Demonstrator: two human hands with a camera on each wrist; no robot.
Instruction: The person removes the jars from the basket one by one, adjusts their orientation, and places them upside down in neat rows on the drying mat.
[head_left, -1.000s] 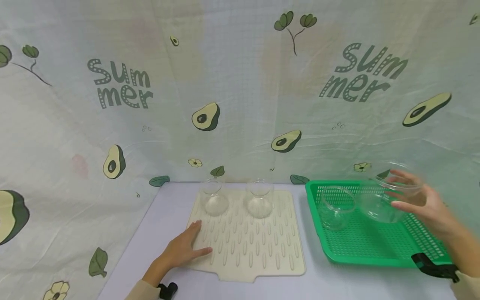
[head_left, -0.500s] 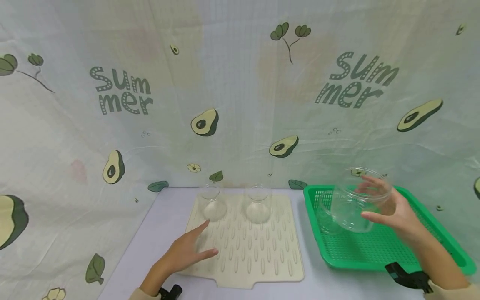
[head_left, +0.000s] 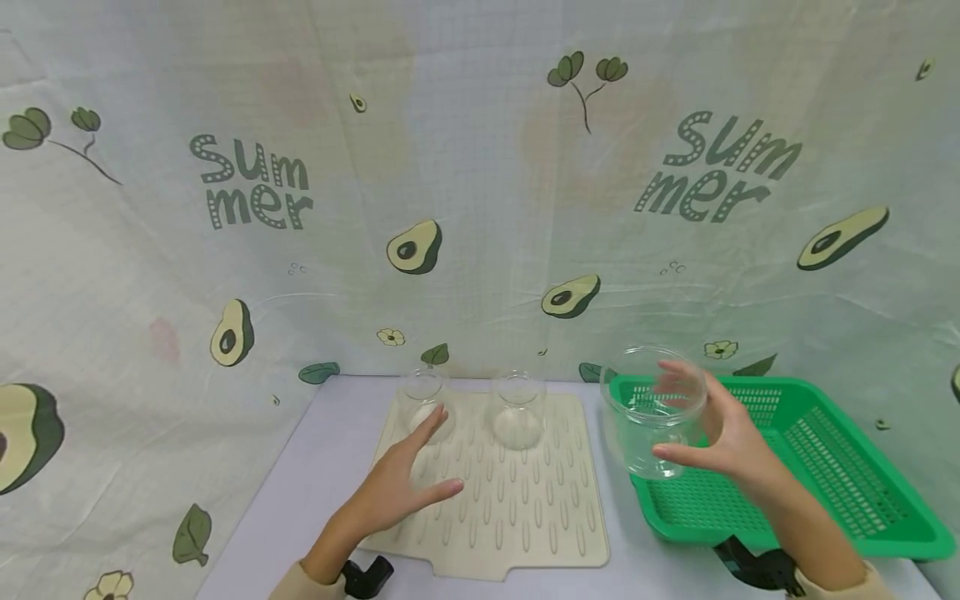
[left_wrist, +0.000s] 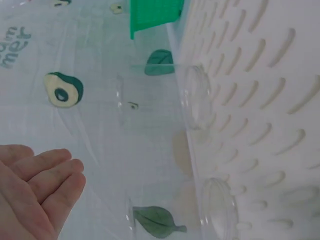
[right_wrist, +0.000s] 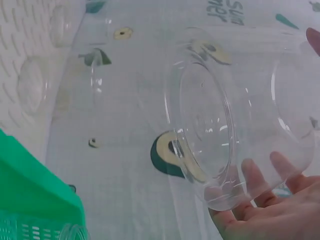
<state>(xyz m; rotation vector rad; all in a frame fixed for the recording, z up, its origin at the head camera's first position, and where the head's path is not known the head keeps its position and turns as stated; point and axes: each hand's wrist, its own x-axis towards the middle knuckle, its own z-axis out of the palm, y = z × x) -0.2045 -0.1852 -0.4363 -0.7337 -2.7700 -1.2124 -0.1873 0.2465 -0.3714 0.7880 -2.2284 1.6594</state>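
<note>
Cup (head_left: pixel 648 425): clear, held in the air at the left side of the basket (head_left: pixel 847 454). Right hand (head_left: pixel 723 437) grasps it from the side, fingers curved round the far wall (visible through the plastic), thumb on the near wall. Right wrist view shows several fingertips against the cup.

Left hand (head_left: pixel 393 483) grips nothing; fingers straight, thumb spread, above the left part of the mat (head_left: pixel 525 508). In the head view its fingertips overlap the left cup (head_left: pixel 424 392); the left wrist view shows them apart from it. The right cup (head_left: pixel 519 408) stands beside it, both at the mat's far end.

Basket: green, perforated, right of the mat on the pale table (head_left: pixel 277 517). Patterned cloth (head_left: pixel 480 167) hangs behind: avocados, leaves, "summer" lettering.
</note>
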